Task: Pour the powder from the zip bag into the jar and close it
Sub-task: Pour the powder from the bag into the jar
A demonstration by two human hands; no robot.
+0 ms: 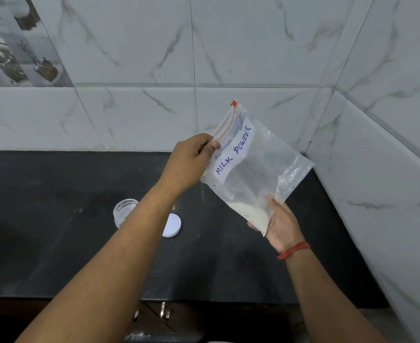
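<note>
A: What is found above the jar (124,211)?

B: Its open mouth is partly crossed by the left forearm (120,248). The lid (172,225) is laid flat just right of it, also partly hidden by that arm.

A: And on the right?

B: The counter (228,263) is closed off by tiled walls (377,169) at the back and right. The air in front of that corner is taken up by the bag (258,169), held between both hands.

A: Where is bare counter seen?

B: Left of the jar and along the front edge.
</note>
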